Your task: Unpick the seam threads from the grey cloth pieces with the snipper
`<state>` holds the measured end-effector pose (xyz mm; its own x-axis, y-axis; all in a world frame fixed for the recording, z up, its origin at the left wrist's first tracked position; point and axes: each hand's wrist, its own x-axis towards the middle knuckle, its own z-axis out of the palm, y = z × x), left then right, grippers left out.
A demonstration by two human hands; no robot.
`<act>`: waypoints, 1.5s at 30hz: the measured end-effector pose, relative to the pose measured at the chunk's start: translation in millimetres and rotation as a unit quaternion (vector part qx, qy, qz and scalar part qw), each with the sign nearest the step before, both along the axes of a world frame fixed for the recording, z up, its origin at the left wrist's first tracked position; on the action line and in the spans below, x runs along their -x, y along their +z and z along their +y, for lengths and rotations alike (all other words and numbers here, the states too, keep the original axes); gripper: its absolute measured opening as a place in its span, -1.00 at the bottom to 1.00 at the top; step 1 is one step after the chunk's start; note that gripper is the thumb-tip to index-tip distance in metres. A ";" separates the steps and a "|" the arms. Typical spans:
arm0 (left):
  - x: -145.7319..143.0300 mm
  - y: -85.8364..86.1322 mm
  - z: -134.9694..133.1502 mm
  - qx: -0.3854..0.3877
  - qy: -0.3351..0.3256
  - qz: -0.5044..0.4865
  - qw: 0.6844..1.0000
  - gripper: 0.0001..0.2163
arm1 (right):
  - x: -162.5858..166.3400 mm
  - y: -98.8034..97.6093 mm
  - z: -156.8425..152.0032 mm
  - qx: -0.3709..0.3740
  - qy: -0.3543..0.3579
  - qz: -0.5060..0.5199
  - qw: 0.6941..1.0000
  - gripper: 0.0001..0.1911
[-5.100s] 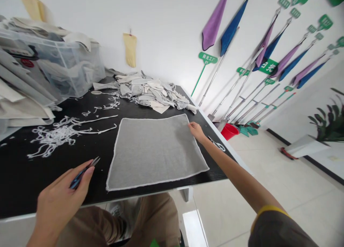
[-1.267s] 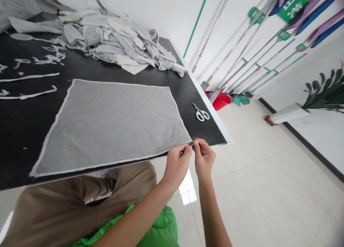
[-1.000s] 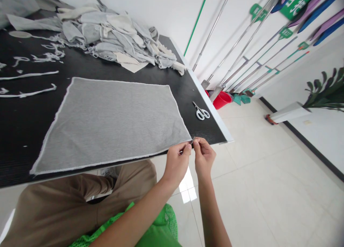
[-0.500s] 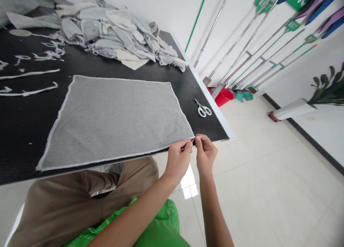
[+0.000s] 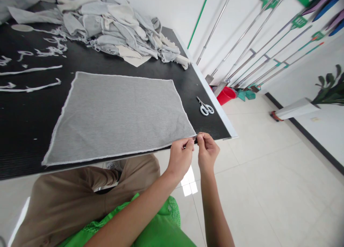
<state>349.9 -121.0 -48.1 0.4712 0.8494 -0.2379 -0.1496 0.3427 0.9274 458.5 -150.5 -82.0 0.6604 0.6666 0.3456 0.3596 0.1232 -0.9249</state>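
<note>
A grey cloth [image 5: 120, 114] with white stitched edges lies spread flat on the black table [image 5: 21, 132]. Its near right corner is pinched by my left hand [image 5: 180, 154], thumb against fingers, at the table's front edge. Just beside it, my right hand [image 5: 208, 150] is closed in a pinch at the tip of that same corner. Both sets of fingertips almost touch, and the bit of cloth or thread between them is too small to make out. White-handled scissors [image 5: 205, 107] lie on the table beyond my right hand.
A heap of grey and cream cloths [image 5: 115, 28] lies at the back of the table. White fabric strips [image 5: 32, 87] and thread scraps are on the left. Mops and poles [image 5: 242, 39] lean on the wall behind a red bucket [image 5: 226, 95]. A potted plant [image 5: 298, 107] stands right.
The view has shifted slightly, so the cloth and scissors sit a little differently in the picture. Both hands stay pinched at the same corner.
</note>
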 end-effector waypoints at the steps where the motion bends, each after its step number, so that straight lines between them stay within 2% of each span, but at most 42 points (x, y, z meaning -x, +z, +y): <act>1: 0.0 -0.1 -0.2 0.001 -0.001 0.000 1.000 -0.70 | -0.2 -0.2 -0.1 0.001 -0.001 0.001 1.000 -0.83; 9: 2.8 4.1 0.0 0.000 -0.025 -0.006 1.000 -0.69 | -2.9 -4.1 0.4 0.004 -0.021 0.008 1.000 -0.81; 22: 0.2 1.6 0.2 0.015 0.000 -0.017 1.000 -0.70 | -2.1 -3.3 0.5 -0.004 -0.016 0.012 1.000 -0.83; 30: 11.9 8.2 -2.5 0.039 -0.025 -0.033 0.998 -0.69 | -2.7 -1.1 -1.5 0.004 -0.027 0.007 1.000 -0.82; 34: 35.6 9.1 -11.0 0.073 -0.059 -0.025 0.995 -0.66 | -4.9 -0.4 -1.1 0.001 -0.025 0.021 0.999 -0.82; 39: 88.5 7.2 -19.4 0.069 -0.079 0.030 0.994 -0.65 | -4.6 2.8 -2.6 -0.044 -0.015 0.069 0.997 -0.82; 42: 126.4 3.2 -26.7 0.041 -0.092 0.073 0.992 -0.58 | 0.3 14.8 -5.7 -0.055 0.003 0.067 0.996 -0.85; 45: 164.5 -5.9 -37.3 0.012 -0.089 0.109 0.990 -0.58 | 9.4 38.9 -4.4 -0.065 0.028 0.041 0.997 -0.88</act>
